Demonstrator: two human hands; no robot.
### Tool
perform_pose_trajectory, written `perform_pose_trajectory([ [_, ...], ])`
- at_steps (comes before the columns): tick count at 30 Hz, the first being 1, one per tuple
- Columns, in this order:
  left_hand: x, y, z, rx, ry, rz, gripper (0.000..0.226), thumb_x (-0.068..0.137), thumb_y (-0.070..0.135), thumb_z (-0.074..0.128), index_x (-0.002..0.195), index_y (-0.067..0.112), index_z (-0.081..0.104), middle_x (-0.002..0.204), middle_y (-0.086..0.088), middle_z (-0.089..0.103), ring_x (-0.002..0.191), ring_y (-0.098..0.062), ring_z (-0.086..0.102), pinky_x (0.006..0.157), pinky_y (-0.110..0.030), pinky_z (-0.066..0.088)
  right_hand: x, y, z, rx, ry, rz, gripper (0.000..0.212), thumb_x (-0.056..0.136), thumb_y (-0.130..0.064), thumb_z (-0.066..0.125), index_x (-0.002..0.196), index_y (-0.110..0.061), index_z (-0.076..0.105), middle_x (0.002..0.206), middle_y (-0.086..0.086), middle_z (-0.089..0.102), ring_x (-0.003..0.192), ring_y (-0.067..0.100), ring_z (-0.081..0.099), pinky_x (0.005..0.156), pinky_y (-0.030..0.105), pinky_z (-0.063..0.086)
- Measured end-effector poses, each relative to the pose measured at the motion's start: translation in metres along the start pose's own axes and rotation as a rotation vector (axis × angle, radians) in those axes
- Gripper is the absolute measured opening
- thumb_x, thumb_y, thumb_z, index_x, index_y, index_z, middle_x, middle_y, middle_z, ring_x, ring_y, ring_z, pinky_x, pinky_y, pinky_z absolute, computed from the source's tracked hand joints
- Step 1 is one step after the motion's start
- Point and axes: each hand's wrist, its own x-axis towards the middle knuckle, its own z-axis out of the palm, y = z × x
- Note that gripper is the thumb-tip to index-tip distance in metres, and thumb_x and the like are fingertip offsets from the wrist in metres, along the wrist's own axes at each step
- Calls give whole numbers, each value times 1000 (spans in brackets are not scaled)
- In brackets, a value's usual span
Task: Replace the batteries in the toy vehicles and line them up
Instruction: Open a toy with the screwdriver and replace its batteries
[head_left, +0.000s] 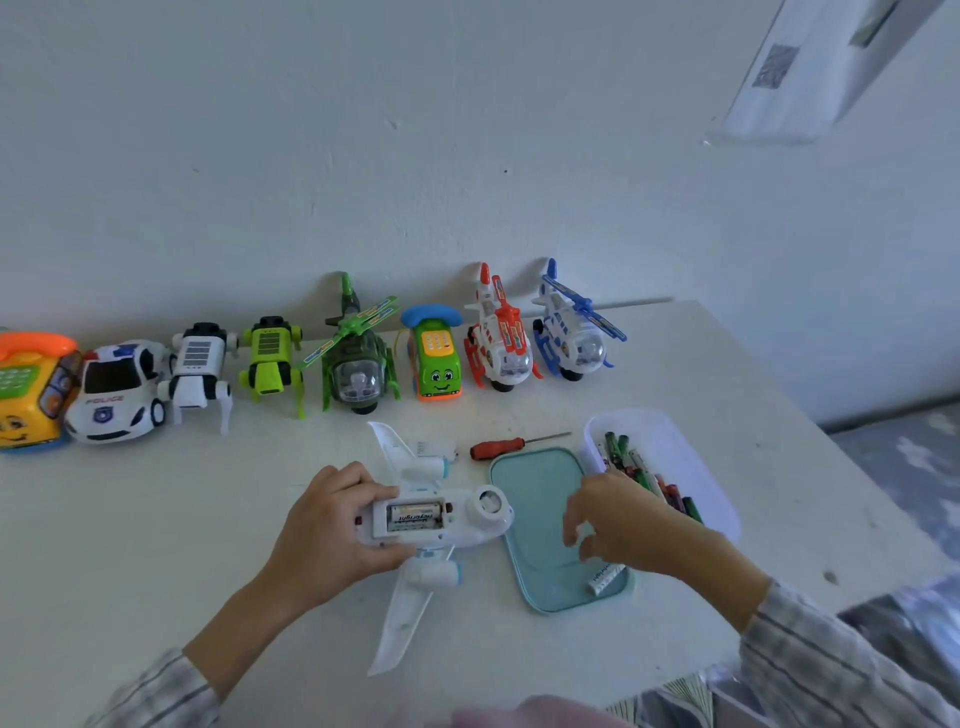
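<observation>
**Toy plane held belly-up, battery bay open**

The left hand (332, 525) held the toy plane (431, 519) in a firm grip, a battery (415, 517) showing in its bay. At three o'clock, the right hand (618, 519) hovered over the teal lid (535, 499), grip loose, holding nothing. Finished toys (358, 358) lined the surface (156, 519) at twelve.

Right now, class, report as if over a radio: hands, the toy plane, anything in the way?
Left hand grips upturned toy plane, battery bay open, one battery in. Right hand open above teal lid. Screwdriver lies clear.
</observation>
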Motion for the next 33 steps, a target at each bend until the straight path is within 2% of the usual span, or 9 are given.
perform_pose_trajectory([
  [4,-1,3,1,-11,-6,-6,66,53,69,63,95,19,74,80,16,51,72,-3,37,61,-10,31,-17,4,23,-280,-83,-89,36,81,0,56,104,-24,68,95,-5,68,97,17,53,88,29,26],
  [8,-1,3,1,-12,-13,-2,64,54,67,64,95,19,73,80,16,50,72,-3,38,60,-10,32,-10,8,34,-281,-29,-90,39,78,4,53,103,-22,66,94,-1,67,93,18,52,93,29,27],
  [10,-3,2,0,-14,-18,-9,64,54,67,65,96,20,73,81,17,50,73,-4,39,60,-9,35,-5,6,33,-158,3,-88,33,77,-5,55,101,-25,66,93,-4,64,88,15,54,95,27,34],
  [13,-5,2,2,-7,-30,-19,64,54,66,66,98,20,73,83,20,47,75,-4,40,65,-7,36,1,-2,26,188,98,-13,30,82,-14,59,109,-26,68,98,-7,57,86,10,53,82,20,43],
  [19,-8,1,4,0,-23,-17,66,54,66,67,101,20,73,85,22,48,77,-2,39,70,-14,41,11,-18,19,764,442,88,26,75,1,70,96,-14,72,78,-8,59,64,3,52,64,17,47],
  [22,-9,2,4,-2,-27,-23,67,53,66,68,102,20,73,85,23,48,77,-1,38,70,-15,41,13,-25,18,962,475,110,21,73,6,71,83,-13,73,68,-11,60,54,1,45,55,15,40],
  [25,-9,2,5,-1,-19,-24,67,53,66,68,101,20,73,85,23,48,77,-1,38,71,-9,37,14,-30,16,1157,506,65,24,72,12,69,79,-10,74,86,-3,70,59,8,46,58,20,43],
  [29,-8,2,5,-5,-14,-29,66,53,66,68,101,20,73,85,23,48,77,0,37,71,-6,36,17,-40,11,1406,458,-26,29,78,16,65,96,-6,68,78,9,70,68,11,61,65,20,49],
  [33,-7,3,4,-7,-16,-33,66,53,65,69,102,21,72,85,24,46,77,0,38,69,-7,36,30,-56,16,1387,463,-35,23,82,8,65,97,-6,54,67,11,59,61,17,54,60,25,45],
])
